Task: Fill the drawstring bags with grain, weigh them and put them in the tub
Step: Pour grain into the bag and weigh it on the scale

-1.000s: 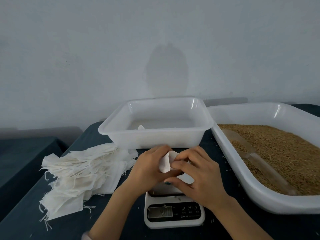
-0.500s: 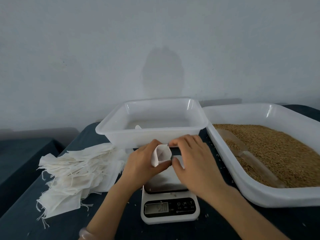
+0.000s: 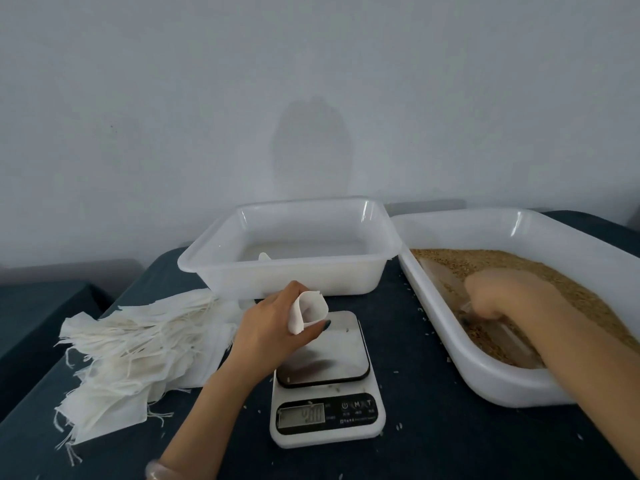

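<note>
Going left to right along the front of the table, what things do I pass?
First the pile of empty bags → scale → grain tray.

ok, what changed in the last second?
The right hand let go of the bag and moved right into the grain tray, where it grips the scoop. The left hand still holds the open bag over the scale. Unmoved: tub, scale, pile of empty bags.
</note>
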Demonstrator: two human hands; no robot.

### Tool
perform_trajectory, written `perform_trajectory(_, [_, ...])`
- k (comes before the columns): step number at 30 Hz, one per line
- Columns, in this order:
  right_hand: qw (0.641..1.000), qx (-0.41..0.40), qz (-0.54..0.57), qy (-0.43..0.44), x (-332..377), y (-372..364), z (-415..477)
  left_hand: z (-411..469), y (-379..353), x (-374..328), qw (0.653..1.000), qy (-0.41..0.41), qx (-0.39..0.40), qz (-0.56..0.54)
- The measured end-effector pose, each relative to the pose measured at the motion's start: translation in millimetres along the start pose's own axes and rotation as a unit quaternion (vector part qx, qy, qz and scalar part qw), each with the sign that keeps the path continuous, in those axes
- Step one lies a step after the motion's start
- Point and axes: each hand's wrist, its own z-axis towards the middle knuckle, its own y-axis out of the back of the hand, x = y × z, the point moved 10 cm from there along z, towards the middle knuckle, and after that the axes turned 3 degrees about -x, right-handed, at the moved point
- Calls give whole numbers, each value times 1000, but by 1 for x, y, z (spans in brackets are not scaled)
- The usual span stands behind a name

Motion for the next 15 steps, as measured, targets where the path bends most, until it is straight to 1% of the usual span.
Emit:
perform_trajectory(5, [999, -1, 46, -23, -11, 1, 13, -1, -2, 3, 1000, 5, 8, 4])
perform_trajectory(8, [992, 36, 118, -38, -13, 1, 14, 0, -2, 5, 1000, 11, 9, 0])
perform_trajectory(11, [979, 66, 187, -51, -15, 2, 16, -1, -2, 6, 1000, 12, 11, 1])
perform_trajectory(13, [953, 83, 282, -78, -17, -2, 25, -1, -2, 6, 1000, 13, 12, 1])
perform_trajectory(14, [943, 75, 311, -87, -19, -1, 32, -1, -2, 6, 1000, 14, 12, 1])
perform_trajectory(15, [944, 58, 313, -90, -21, 3, 39, 0, -2, 6, 1000, 17, 11, 0])
